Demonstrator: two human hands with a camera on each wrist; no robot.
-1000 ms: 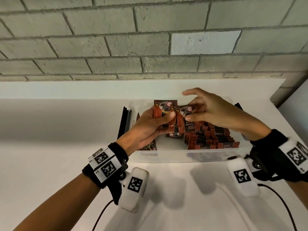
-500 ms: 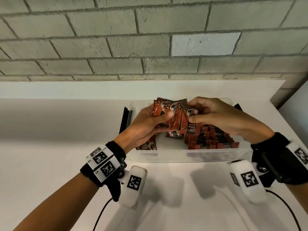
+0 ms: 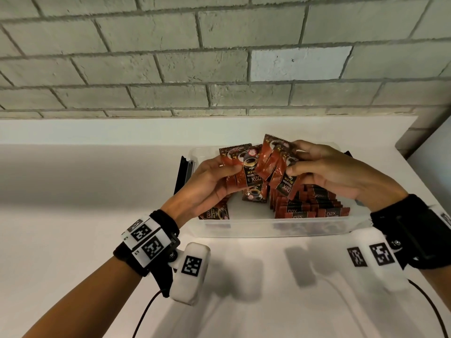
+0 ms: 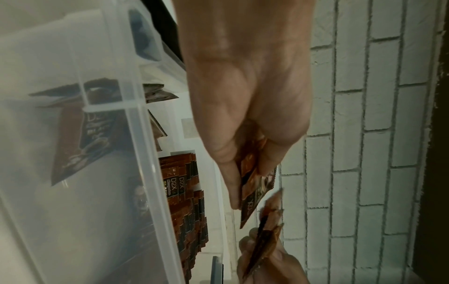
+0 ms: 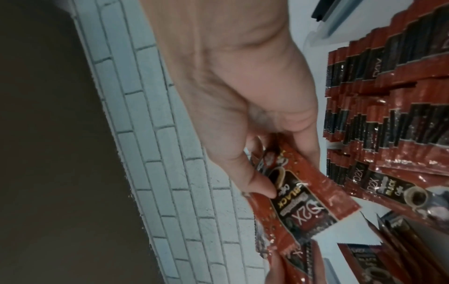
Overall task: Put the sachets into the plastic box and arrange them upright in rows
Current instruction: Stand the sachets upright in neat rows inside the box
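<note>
Over the clear plastic box (image 3: pixel 273 229) both hands hold red and black coffee sachets. My left hand (image 3: pixel 214 181) grips a small stack of sachets (image 3: pixel 244 167) between thumb and fingers, also seen in the left wrist view as a thin stack (image 4: pixel 255 184). My right hand (image 3: pixel 324 169) pinches a fanned bunch of sachets (image 3: pixel 278 162), whose front sachet (image 5: pixel 298 201) fills the right wrist view. Rows of sachets (image 3: pixel 310 206) stand upright in the box's right half. Loose sachets (image 3: pixel 214 213) lie in its left half.
The box sits on a white table (image 3: pixel 73 240) against a grey brick wall (image 3: pixel 219 57). A black lid or tray edge (image 3: pixel 183 174) lies behind the box's left side. Cables (image 3: pixel 146 313) trail from the wrist cameras near the front edge.
The two hands have drawn slightly apart, splitting the bunch: the right hand now holds its own fanned sachets, raised a little, while the left keeps a stack.
</note>
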